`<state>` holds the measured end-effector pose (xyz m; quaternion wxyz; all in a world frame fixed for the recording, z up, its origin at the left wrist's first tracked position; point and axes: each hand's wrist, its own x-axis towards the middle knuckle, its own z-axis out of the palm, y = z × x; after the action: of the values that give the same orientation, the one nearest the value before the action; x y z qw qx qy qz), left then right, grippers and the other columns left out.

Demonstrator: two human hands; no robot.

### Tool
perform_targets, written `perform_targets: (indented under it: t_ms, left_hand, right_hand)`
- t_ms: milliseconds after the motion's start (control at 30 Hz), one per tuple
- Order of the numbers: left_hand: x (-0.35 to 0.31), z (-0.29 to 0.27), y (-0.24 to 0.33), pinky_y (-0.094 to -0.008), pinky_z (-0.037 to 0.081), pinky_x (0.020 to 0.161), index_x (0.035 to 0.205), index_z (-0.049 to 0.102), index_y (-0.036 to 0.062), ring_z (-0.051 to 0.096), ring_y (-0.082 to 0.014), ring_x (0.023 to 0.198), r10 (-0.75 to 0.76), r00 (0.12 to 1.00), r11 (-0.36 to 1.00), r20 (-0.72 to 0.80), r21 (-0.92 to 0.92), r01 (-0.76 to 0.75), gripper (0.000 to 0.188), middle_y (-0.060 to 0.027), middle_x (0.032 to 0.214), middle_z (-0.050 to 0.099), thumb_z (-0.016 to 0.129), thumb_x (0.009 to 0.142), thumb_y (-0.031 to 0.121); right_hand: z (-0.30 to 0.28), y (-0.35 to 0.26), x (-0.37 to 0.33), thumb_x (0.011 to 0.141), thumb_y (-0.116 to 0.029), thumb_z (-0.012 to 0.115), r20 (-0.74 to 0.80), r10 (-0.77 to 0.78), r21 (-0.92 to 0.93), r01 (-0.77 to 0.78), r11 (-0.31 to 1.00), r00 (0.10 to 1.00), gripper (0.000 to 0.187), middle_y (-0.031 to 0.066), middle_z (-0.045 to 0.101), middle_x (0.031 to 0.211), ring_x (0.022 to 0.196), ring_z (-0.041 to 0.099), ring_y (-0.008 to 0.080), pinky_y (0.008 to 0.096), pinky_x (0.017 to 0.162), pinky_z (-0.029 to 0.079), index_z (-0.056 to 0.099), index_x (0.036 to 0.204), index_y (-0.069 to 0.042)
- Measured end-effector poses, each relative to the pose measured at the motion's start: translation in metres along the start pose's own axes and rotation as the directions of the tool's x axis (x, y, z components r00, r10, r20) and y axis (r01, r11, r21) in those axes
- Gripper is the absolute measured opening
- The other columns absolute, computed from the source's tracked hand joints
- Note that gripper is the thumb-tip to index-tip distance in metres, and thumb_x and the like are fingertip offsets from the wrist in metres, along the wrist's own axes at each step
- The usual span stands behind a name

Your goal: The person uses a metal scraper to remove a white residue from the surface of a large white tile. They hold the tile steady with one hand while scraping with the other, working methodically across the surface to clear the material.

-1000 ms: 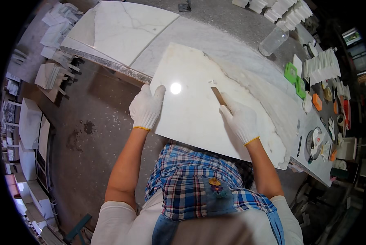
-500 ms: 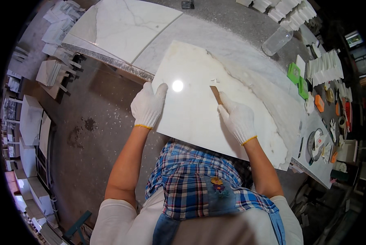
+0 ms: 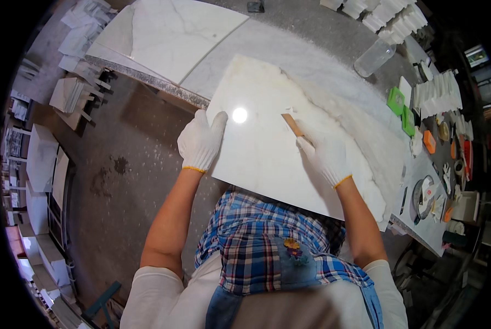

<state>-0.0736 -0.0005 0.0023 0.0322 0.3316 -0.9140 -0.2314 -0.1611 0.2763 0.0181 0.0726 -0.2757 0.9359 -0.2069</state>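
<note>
A polished white stone slab (image 3: 262,153) with a grey-brown vein lies across the worktable in front of me, its near edge by my apron. My left hand (image 3: 201,140), in a white knit glove, grips the slab's left edge with the thumb on top. In my gloved right hand (image 3: 327,156) is a flat brown scraper blade (image 3: 292,125), its slanted tip against or just over the slab's face. Small white scraps (image 3: 290,109) lie by that tip. The glove hides the blade's rear part.
Another veined slab (image 3: 174,33) lies at the far left of the worktable. Right of me are a clear plastic bottle (image 3: 375,57), green boxes (image 3: 401,109), an orange block (image 3: 429,141), stacked white tiles (image 3: 437,93) and a round dish (image 3: 422,194). Stone pieces (image 3: 67,96) stand left.
My right hand has shifted slightly right, and the blade is tilted a little flatter. My left hand keeps its hold on the slab's edge.
</note>
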Motion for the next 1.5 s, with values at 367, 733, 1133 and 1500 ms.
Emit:
perform_targets:
  t_ms: [367,733,1133,1500]
  left_hand:
    - [-0.001,-0.002,0.002,-0.0526,0.05,0.082,0.101,0.062,0.0022,0.066,-0.0471,0.093,-0.027,1.0,1.0,0.006,0.005,0.027,0.061,-0.0281,0.096,0.07,0.053,0.094,0.062]
    - [-0.001,-0.007,0.007,-0.0513,0.052,0.083,0.106,0.062,-0.0021,0.069,-0.0452,0.092,-0.038,0.999,0.999,0.034,-0.001,0.038,0.064,-0.0284,0.094,0.071,0.052,0.093,0.059]
    - [-0.002,-0.006,0.006,-0.0516,0.052,0.082,0.103,0.062,-0.0009,0.068,-0.0456,0.092,-0.022,0.999,1.0,0.023,-0.005,0.022,0.063,-0.0284,0.094,0.07,0.051,0.094,0.061]
    - [0.001,-0.001,-0.001,-0.0521,0.051,0.083,0.103,0.063,0.0015,0.067,-0.0469,0.093,-0.03,0.999,0.999,0.015,0.012,0.03,0.062,-0.028,0.097,0.07,0.052,0.094,0.062]
  right_hand:
    - [-0.034,-0.005,0.044,0.093,-0.026,0.061,0.253,-0.158,-0.011,0.166,0.986,0.954,0.036,0.0137,0.071,0.091,0.083,0.068,0.0357,0.0456,0.076,0.053,0.064,0.129,-0.029]
    - [-0.035,0.014,0.035,0.093,-0.024,0.061,0.296,-0.207,0.001,0.217,0.976,0.933,0.039,0.0151,0.071,0.092,0.084,0.068,0.0368,0.0451,0.074,0.053,0.063,0.132,-0.028]
    - [0.007,0.004,-0.002,0.096,-0.034,0.058,0.028,-0.038,-0.043,0.039,0.998,0.999,0.047,0.0193,0.07,0.083,0.076,0.067,0.0398,0.0505,0.069,0.051,0.058,0.14,-0.019]
    - [-0.007,-0.029,-0.014,0.094,-0.034,0.06,0.163,0.124,-0.047,-0.118,0.992,0.979,0.05,0.0208,0.071,0.091,0.081,0.069,0.0396,0.0465,0.074,0.053,0.058,0.143,-0.021]
